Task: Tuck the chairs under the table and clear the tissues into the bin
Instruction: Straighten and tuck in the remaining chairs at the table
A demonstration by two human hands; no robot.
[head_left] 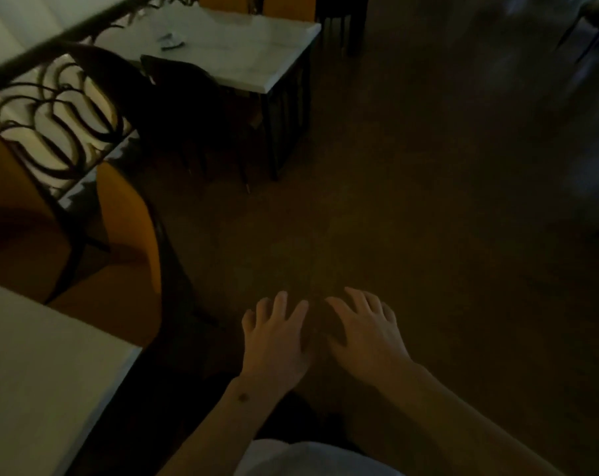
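My left hand (277, 334) and my right hand (366, 331) hover side by side over the dark floor, fingers spread, holding nothing. A white marble-topped table (257, 53) stands at the upper left with a crumpled tissue (171, 41) on it. A dark chair (188, 97) sits at that table's near side, its back against the table edge. An orange-seated chair (119, 235) stands at the left, beside a second white table (33, 372) at the lower left.
A dark curled metal railing (51, 97) runs along the left. Brown floor (428, 218) spreads across the middle and right. More dark chair legs (346, 25) show behind the far table. The upper right corner is blurred. No bin is in view.
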